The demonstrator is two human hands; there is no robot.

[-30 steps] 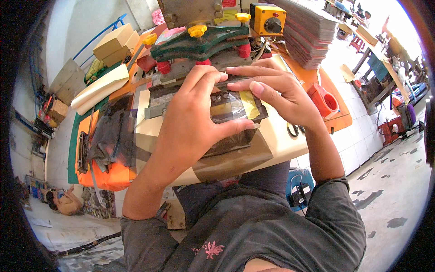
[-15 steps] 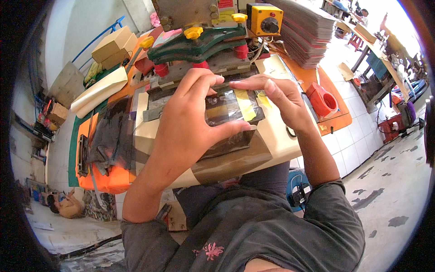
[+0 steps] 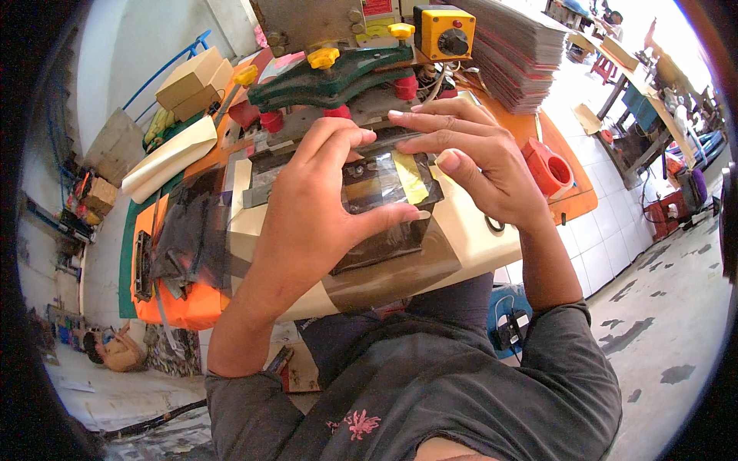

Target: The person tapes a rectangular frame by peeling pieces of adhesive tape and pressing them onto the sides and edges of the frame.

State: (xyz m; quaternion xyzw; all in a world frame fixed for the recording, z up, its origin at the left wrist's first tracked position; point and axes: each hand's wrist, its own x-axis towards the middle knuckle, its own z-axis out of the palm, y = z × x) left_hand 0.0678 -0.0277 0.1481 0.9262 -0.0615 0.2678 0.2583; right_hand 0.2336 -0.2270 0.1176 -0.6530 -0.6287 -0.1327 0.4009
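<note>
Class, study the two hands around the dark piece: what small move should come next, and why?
Perhaps lower the thumb of the right hand onto the yellow strip to smooth it: that thumb appears close beside the strip, the hand seems to grip nothing, and the left hand spans the clear-covered dark piece.

No text reads clearly, though a red label (image 3: 377, 7) apparently bears print.
</note>
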